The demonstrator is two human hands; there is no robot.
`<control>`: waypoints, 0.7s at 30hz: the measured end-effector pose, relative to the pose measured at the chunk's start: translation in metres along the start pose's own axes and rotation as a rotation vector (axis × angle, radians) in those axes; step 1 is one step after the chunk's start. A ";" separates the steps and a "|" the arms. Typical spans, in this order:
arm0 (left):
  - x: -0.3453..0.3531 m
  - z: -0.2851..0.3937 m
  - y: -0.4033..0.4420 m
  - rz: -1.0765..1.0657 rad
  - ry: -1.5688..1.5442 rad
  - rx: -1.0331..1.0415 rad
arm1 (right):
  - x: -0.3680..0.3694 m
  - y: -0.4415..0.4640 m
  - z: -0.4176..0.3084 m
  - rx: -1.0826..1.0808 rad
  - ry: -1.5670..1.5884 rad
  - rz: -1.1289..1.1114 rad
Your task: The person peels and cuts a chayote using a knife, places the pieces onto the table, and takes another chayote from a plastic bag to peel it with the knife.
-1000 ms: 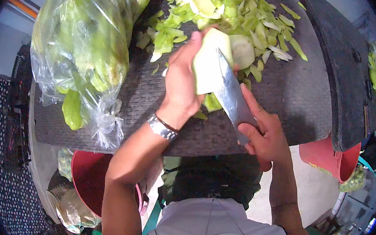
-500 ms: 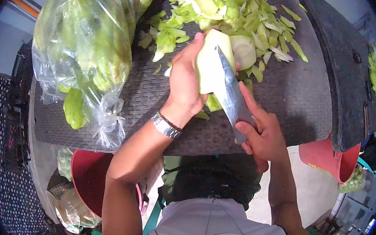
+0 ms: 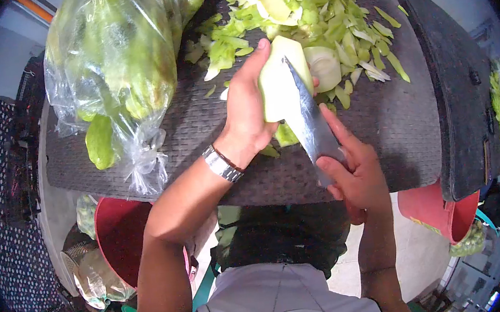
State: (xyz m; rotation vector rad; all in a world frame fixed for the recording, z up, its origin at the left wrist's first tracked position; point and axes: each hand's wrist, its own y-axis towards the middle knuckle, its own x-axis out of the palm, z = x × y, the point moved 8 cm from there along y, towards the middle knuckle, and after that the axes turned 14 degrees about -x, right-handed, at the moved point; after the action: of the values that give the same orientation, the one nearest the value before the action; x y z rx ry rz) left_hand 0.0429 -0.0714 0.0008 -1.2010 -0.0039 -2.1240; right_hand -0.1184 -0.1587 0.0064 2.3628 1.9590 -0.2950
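My left hand (image 3: 245,105) is closed around a peeled, pale green chayote (image 3: 274,96), its thumb along the upper left side. A broad, shiny knife (image 3: 315,130) lies across the chayote's cut face, its tip near the upper middle. Gripping the knife at its lower end is my right hand (image 3: 359,172), with fingers wrapped round a mostly hidden handle. Just beyond the chayote, a pale cut piece (image 3: 323,68) rests against a heap of green peelings and slices (image 3: 303,15) on the dark woven tabletop (image 3: 400,147).
A clear plastic bag (image 3: 111,55) full of green chayotes fills the table's left side, with one chayote (image 3: 100,142) by its knotted end. Red buckets (image 3: 119,235) stand below the table's front edge on both sides. A dark chair back (image 3: 458,94) rises at the right.
My right hand has shifted slightly right, and the knife's tip has slid a little up and left over the chayote. My left hand keeps its hold almost in place.
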 end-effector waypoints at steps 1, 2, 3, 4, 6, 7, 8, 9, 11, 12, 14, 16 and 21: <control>-0.001 0.003 0.000 0.015 0.011 0.006 | -0.003 -0.001 -0.004 0.020 -0.007 -0.006; -0.005 0.009 0.000 0.050 -0.032 0.040 | -0.006 -0.002 -0.007 0.040 -0.016 -0.011; -0.009 0.016 0.000 0.082 -0.076 0.073 | -0.015 -0.007 -0.009 0.049 -0.028 0.044; -0.013 0.023 0.000 0.114 -0.120 0.107 | -0.023 -0.017 -0.010 0.058 -0.041 0.099; -0.017 0.035 0.001 0.044 -0.102 0.152 | -0.028 -0.022 -0.022 -0.063 -0.191 0.141; -0.019 0.036 0.000 0.067 -0.130 0.166 | -0.024 -0.022 -0.034 -0.192 -0.327 0.131; -0.016 0.033 0.000 0.036 -0.187 0.135 | -0.017 -0.023 -0.041 -0.268 -0.440 0.107; -0.012 0.028 0.000 0.006 -0.245 0.100 | -0.010 -0.024 -0.048 -0.345 -0.555 0.092; -0.010 0.022 -0.003 -0.013 -0.301 0.084 | 0.015 -0.024 -0.052 -0.387 -0.731 0.019; -0.010 0.021 -0.004 -0.005 -0.300 0.103 | 0.023 -0.025 -0.052 -0.381 -0.776 0.037; -0.014 0.023 -0.004 -0.012 -0.279 0.140 | 0.029 -0.028 -0.050 -0.344 -0.843 0.046; -0.019 0.025 -0.003 0.018 -0.270 0.173 | 0.031 -0.032 -0.049 -0.315 -0.882 0.041; -0.024 0.029 -0.005 0.075 -0.241 0.228 | 0.039 -0.035 -0.053 -0.323 -0.922 -0.021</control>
State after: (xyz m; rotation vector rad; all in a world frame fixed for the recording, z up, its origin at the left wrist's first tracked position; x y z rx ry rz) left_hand 0.0703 -0.0449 0.0008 -1.2893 -0.2963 -1.8463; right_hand -0.1399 -0.1060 0.0535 1.5581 1.4269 -0.8141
